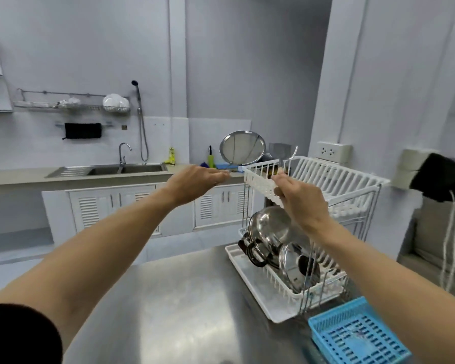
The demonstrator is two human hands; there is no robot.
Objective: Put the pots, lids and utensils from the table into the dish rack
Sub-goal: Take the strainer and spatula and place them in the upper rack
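Note:
A white two-tier dish rack (334,179) stands on the steel table (168,298) at the right. My left hand (197,179) grips the handle of a round mesh skimmer (242,148), held up just left of the rack's top tier. My right hand (297,195) pinches a thin metal utensil (292,155) that rises over the small white utensil basket (260,177) on the top tier. On the lower tier lie a steel pot (268,232) with black handles and a steel lid (297,266) standing on edge.
A blue plastic basket (357,334) sits at the table's near right corner. Behind are a counter with a sink (126,169) and faucet, wall shelves, and a wall socket (331,151). A sofa with a dark cloth (441,179) is at the far right.

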